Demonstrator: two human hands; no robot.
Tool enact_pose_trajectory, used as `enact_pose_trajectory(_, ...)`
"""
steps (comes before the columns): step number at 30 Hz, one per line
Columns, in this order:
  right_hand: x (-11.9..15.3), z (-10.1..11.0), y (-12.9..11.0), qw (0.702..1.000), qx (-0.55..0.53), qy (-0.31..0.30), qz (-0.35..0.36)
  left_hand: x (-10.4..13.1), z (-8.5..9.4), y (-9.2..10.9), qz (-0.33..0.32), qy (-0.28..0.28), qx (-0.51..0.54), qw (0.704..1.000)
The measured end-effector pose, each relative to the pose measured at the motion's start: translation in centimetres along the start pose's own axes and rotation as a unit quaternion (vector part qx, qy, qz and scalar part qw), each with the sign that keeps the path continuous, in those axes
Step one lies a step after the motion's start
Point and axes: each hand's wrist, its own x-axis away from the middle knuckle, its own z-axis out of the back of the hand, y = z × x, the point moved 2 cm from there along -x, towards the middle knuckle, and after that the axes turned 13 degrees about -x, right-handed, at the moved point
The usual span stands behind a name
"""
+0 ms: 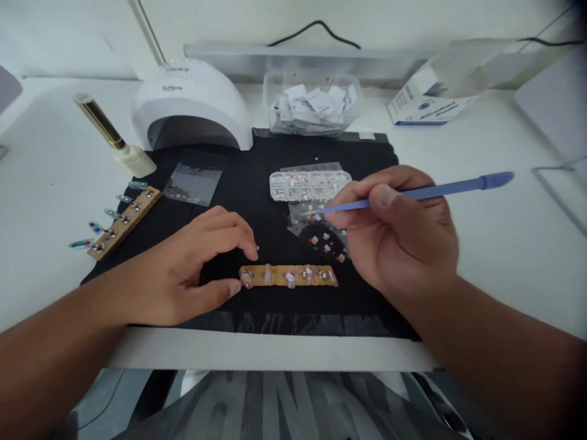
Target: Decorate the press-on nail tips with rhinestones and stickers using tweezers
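In the head view my right hand (398, 226) pinches a slim blue nail-art brush (426, 190). Its fine tip points left, over clear sheets of small charm stickers (326, 238). My left hand (202, 263) rests on the black mat with thumb and fingers apart, holding nothing visible. The thumb tip is at the left end of a yellow stand strip (277, 275), and I cannot tell whether it touches. Several pinkish nail tips sit across that strip, some with small white-and-red figures. A clear compartment case (293, 186) of tiny decorations lies behind the stickers.
A white nail lamp (192, 101) stands at the back left, beside a gold-capped polish bottle (137, 160). A second stand (126, 223) with painted tips is on the left. Behind the mat (252, 183) are a packet-filled tub (316, 125) and an open white box (422, 101).
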Motion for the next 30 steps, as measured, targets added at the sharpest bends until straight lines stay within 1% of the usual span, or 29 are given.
enact_pose_trajectory(3,-0.2,0.2,0.0,1.000,-0.009,0.008,0.007,0.2,-0.1,0.4,0.018,0.034,-0.084,0.996)
enact_pose_trajectory(5,-0.3,0.4,0.1,1.000,-0.016,0.018,0.008,0.3,-0.4,0.8,0.028,0.042,-0.143,0.988)
enact_pose_trajectory(7,-0.3,0.4,0.1,0.999,-0.024,0.021,0.007,0.3,-0.6,1.0,0.031,0.043,-0.171,0.984)
enact_pose_trajectory(10,-0.3,0.4,0.1,0.999,-0.030,0.021,0.014,0.2,-0.8,1.2,0.029,0.049,-0.170,0.984)
enact_pose_trajectory(13,-0.4,0.4,0.0,0.999,-0.011,0.028,0.016,0.2,-0.8,1.2,0.027,0.050,-0.158,0.986)
enact_pose_trajectory(18,-0.6,0.4,0.0,1.000,-0.010,0.023,0.001,0.1,-0.7,1.2,0.012,0.030,-0.132,0.991)
enact_pose_trajectory(21,-0.7,0.4,0.1,1.000,-0.015,0.020,-0.012,0.1,-0.5,0.9,0.005,0.032,-0.126,0.992)
enact_pose_trajectory(23,-0.8,0.4,0.2,1.000,-0.015,0.007,-0.022,0.2,-0.2,0.6,0.011,0.050,-0.122,0.991)
enact_pose_trajectory(25,-0.9,0.5,0.3,0.999,-0.020,0.004,-0.031,0.4,0.3,0.0,0.023,0.083,-0.111,0.990)
enact_pose_trajectory(30,-1.5,1.0,0.7,0.998,-0.028,0.052,-0.034,0.8,0.9,-1.6,0.065,0.181,-0.105,0.976)
